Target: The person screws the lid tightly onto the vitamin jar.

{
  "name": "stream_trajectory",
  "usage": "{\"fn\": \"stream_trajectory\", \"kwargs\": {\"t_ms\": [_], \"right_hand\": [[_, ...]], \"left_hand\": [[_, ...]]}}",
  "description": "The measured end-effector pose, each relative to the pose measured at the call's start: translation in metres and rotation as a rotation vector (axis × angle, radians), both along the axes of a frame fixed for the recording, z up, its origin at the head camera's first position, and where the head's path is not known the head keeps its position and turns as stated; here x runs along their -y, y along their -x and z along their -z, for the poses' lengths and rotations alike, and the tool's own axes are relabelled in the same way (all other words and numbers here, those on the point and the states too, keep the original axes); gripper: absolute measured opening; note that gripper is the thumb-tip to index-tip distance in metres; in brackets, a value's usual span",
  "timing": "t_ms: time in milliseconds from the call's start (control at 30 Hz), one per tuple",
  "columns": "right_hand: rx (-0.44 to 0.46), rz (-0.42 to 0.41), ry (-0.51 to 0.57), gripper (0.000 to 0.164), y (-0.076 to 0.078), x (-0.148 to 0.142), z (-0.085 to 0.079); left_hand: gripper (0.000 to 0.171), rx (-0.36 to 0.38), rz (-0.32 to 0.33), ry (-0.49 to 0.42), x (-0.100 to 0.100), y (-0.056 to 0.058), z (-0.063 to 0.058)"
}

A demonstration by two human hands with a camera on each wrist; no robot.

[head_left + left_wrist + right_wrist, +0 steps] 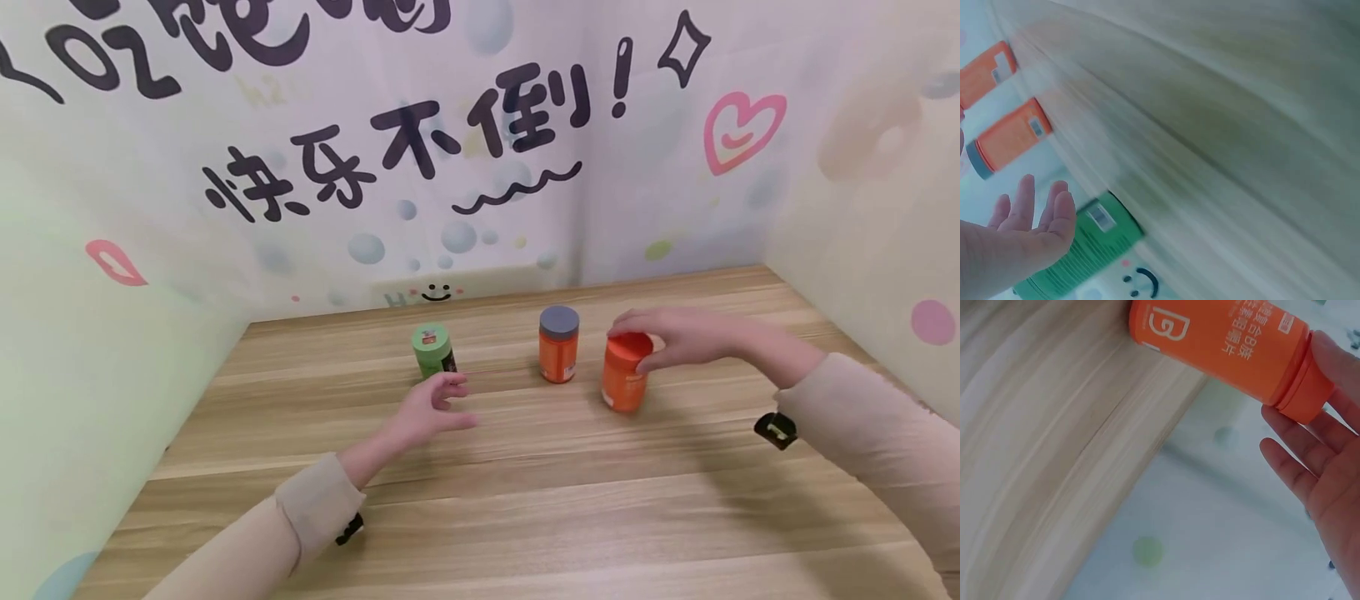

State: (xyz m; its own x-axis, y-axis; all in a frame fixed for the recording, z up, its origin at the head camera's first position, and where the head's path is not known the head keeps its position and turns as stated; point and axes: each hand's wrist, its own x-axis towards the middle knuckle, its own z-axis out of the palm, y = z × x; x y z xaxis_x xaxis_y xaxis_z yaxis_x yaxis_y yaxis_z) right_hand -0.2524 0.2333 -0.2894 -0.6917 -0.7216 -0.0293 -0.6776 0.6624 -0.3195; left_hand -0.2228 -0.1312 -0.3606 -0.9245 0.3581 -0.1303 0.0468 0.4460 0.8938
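Note:
My right hand holds an orange bottle at its orange lid, thumb on one side and fingers on the other. White lettering shows on that orange bottle in the right wrist view. Left of it stands a second orange bottle with a grey-blue lid. A green bottle with a light green lid is upright farther left. Just in front of the green bottle is my left hand, its fingers loosely bent and nothing in its grasp. In the left wrist view the hand partly covers the green bottle.
All three bottles are on a wood-grain table. A pale cloth printed with dark characters and bubbles hangs behind it, and pale walls rise at both sides.

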Motion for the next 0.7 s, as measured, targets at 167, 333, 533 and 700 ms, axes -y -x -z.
{"fn": "stream_trajectory", "kwargs": {"t_ms": [167,333,533,700], "right_hand": [[0.006,0.097,0.057,0.043,0.016,-0.022,-0.002],[0.019,0.16,0.088,0.045,0.027,-0.036,-0.002],[0.027,0.185,0.083,0.045,0.032,-0.046,-0.003],[0.055,0.204,0.084,0.046,0.033,-0.051,-0.003]], "left_hand": [[0.059,-0.003,-0.059,0.067,0.023,-0.001,-0.001],[0.059,-0.031,-0.103,0.095,0.044,0.001,0.003],[0.06,-0.065,-0.12,0.137,0.062,0.003,0.002],[0.063,-0.058,-0.158,0.168,0.075,0.008,0.0]]}}
